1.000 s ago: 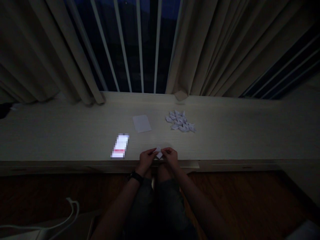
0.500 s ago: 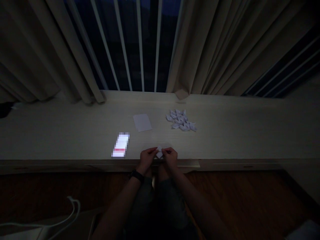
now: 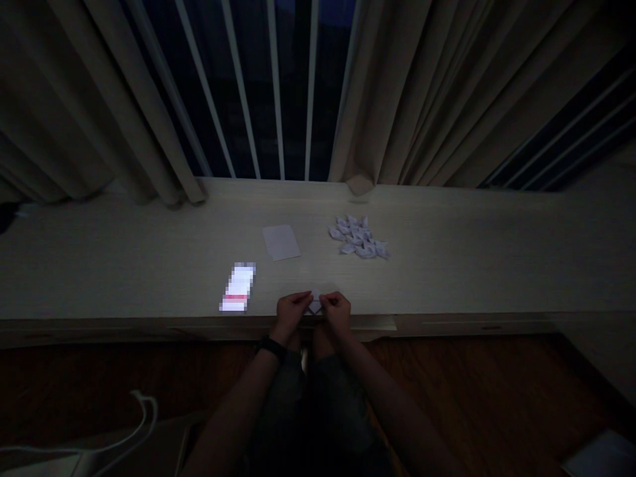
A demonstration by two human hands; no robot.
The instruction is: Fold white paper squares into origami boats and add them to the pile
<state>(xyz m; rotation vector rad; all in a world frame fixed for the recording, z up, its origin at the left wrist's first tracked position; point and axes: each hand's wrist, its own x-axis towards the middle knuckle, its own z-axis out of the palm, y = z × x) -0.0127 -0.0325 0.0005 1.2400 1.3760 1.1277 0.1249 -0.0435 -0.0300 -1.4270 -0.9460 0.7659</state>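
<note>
A small folded piece of white paper (image 3: 315, 305) is pinched between my two hands at the front edge of the pale desk (image 3: 447, 265). My left hand (image 3: 291, 313) grips its left side with thumb and fingertips. On its right side, my right hand (image 3: 337, 309) holds it in the same way, fingers curled. The finer folds are too dark and small to make out. Beyond my hands, a few flat white paper sheets (image 3: 281, 242) lie stacked. To their right sits a cluster of several small folded paper shapes (image 3: 358, 237).
Left of my hands lies a lit phone (image 3: 238, 287), its screen blurred out. Beige curtains (image 3: 397, 93) hang at the back beside a barred window (image 3: 258, 93). A white cable (image 3: 144, 414) loops at the lower left. My legs are under the desk edge.
The whole view has shifted slightly. Both hands keep their pinch on the folded paper, with hardly any movement of the fingers.
</note>
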